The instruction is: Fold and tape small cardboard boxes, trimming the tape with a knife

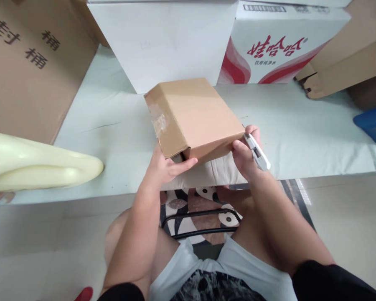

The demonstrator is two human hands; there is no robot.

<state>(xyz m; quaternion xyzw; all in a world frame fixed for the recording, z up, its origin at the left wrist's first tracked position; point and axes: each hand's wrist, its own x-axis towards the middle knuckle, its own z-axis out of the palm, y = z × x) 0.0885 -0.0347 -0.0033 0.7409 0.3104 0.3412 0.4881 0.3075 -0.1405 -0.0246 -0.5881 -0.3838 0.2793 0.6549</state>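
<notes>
A brown cardboard box [200,110] is held tilted over the front part of the covered table, between my two hands. Clear tape, partly wrinkled, covers its left end, where a flap edge stands a little apart near the lower corner. My left hand [167,167] grips that lower left corner, with the thumb along the front side and the other fingers hidden beneath. At the right corner, my right hand [246,152] holds the box and also a white and grey utility knife [257,154], whose body points back toward my wrist. Whether its blade is out cannot be seen.
A pale green cloth covers the table [301,121]. Behind stand a plain white box [172,42] and a red-and-white water carton [269,50]. A large carton [28,71] and a pale yellow smooth object [50,163] are at left; a blue object [374,123] lies right.
</notes>
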